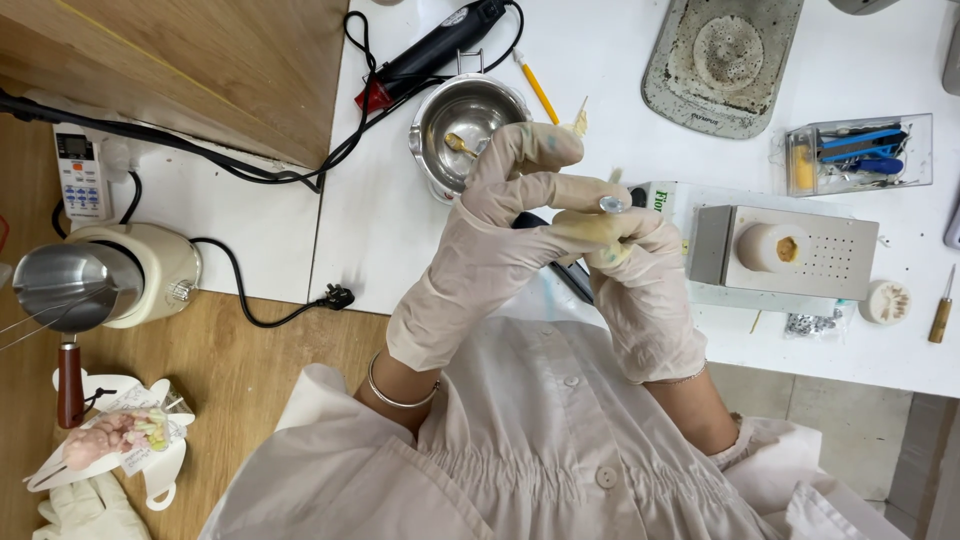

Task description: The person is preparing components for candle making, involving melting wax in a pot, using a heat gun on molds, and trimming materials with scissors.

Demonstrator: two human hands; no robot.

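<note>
Working: both gloved hands meet at the centre of the view, above the near edge of the white bench (600, 60).
Left hand (480, 255): its fingers (535, 145) curl over from 10 o'clock and close lightly around the top of the small piece.
Right hand (640, 285): its fingers are closed around a small pale yellowish piece (590, 232), with a thin tool whose round metal end (611, 204) shows just above.
Piece: held in the air between the two hands, touching both, clear of the bench.
Progress, as I judge it: shaping of the piece looks under way, not finished; nothing has been set down.
Nearby: a steel bowl (470, 125) at 11 o'clock, a grey perforated metal box (800, 255) at 3 o'clock, a black heat tool (430, 45) at 12.
Unclear: what the piece is.
</note>
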